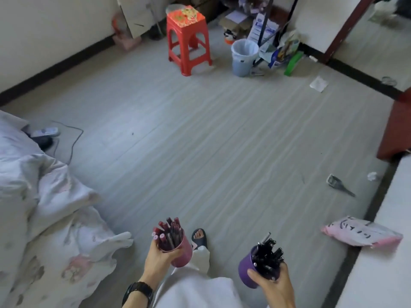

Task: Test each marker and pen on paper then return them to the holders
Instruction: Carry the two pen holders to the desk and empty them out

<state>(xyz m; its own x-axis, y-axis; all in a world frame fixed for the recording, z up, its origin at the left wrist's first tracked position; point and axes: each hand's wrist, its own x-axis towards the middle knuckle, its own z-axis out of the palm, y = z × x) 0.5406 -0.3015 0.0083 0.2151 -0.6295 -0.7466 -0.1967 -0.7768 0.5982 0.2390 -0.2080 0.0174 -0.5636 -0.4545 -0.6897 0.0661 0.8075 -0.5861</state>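
Left hand (158,255): fingers curled round the pink holder (180,252), thumb across its rim, holder tilted away from the body. Filled with dark red markers (169,232), caps up, standing above the fingertips. Black watch (138,292) on the wrist.

Right hand (274,285): fingers and thumb wrapped round the purple holder (248,271), gripped near the rim, tilted. Packed with black pens (268,255), tips projecting past the thumb.

Both holders held above the grey floor (211,141), well apart, one to either side of a sandalled foot (199,237).

Pink package (362,234) at right: black handwriting, unreadable
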